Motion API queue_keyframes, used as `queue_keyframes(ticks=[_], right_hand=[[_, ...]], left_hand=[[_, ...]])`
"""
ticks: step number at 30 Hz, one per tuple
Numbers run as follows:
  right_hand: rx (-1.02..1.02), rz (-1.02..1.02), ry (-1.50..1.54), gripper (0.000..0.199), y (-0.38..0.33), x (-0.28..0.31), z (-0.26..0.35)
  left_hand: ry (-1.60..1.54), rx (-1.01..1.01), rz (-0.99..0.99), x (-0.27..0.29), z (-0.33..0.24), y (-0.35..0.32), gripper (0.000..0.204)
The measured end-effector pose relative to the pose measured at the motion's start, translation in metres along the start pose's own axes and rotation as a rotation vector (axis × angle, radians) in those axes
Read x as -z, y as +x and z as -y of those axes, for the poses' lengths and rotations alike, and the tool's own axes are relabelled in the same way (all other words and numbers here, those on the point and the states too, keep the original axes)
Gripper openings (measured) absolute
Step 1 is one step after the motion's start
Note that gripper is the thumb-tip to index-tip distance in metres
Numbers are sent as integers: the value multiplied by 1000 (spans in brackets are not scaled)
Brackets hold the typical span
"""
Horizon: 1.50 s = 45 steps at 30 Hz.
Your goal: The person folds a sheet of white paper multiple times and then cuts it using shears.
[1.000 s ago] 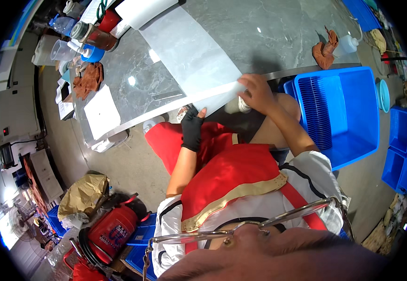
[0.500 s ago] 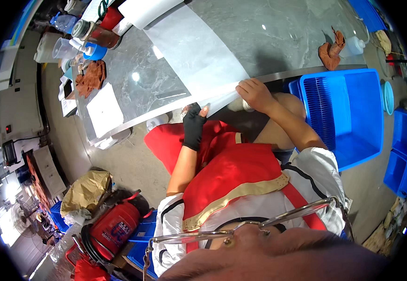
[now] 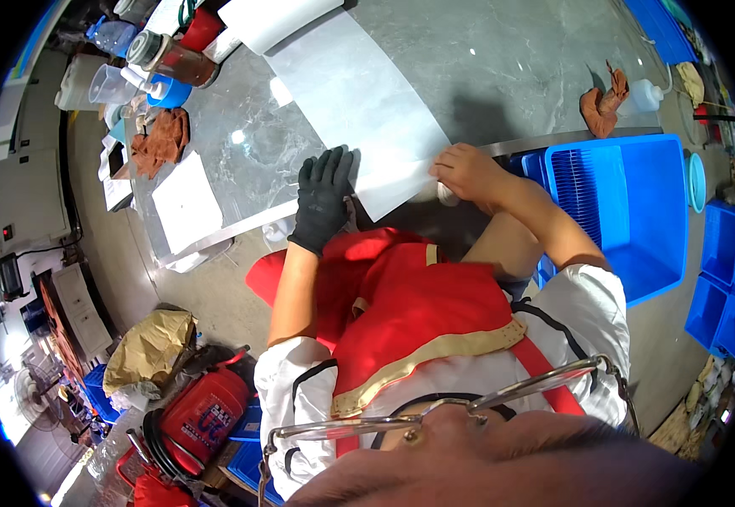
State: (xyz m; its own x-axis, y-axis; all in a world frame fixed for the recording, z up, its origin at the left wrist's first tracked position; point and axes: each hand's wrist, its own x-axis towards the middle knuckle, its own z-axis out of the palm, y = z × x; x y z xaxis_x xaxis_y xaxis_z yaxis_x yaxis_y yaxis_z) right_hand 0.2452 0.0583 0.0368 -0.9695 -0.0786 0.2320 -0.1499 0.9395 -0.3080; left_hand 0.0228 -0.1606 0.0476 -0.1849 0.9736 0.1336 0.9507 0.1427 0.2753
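Note:
A long strip of white, slightly see-through paper (image 3: 359, 93) runs from a roll (image 3: 279, 19) at the far side of the table to the near edge, where its end hangs over. My left hand (image 3: 322, 201), in a black glove, lies back up at the table's near edge, just left of the paper; its fingers are stretched out and hold nothing. At the strip's right border, my bare right hand (image 3: 470, 176) has its fingers closed on the paper by the table edge. The tip of its thumb is partly hidden.
On the grey table (image 3: 245, 182), a white sheet (image 3: 187, 203), a brown cloth (image 3: 163, 142) and a jar (image 3: 173, 61) are at the left. Another brown cloth (image 3: 604, 103) is at the right. A blue bin (image 3: 646, 211) stands to my right; a red tank (image 3: 207, 410) is at lower left.
My left hand has let go of the paper's end and moved up and left onto the table edge, its fingers now straightened. My right hand stays at the paper's right border.

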Motion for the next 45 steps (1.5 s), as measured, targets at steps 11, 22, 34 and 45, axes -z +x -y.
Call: queue_keyframes(ticks=[11, 22, 34, 45], right_hand=[[-412, 504, 808, 22, 127, 82, -72], [-946, -14, 974, 61, 150, 4, -142], [-865, -236, 736, 50, 94, 0, -88], [189, -438, -365, 11, 122, -31, -59]], left_hand=[[-463, 70, -12, -13, 35, 35, 24], [-321, 408, 225, -16, 61, 68, 21], [-861, 625, 257, -1, 77, 75, 37], [-1065, 847, 401, 18, 81, 79, 35]])
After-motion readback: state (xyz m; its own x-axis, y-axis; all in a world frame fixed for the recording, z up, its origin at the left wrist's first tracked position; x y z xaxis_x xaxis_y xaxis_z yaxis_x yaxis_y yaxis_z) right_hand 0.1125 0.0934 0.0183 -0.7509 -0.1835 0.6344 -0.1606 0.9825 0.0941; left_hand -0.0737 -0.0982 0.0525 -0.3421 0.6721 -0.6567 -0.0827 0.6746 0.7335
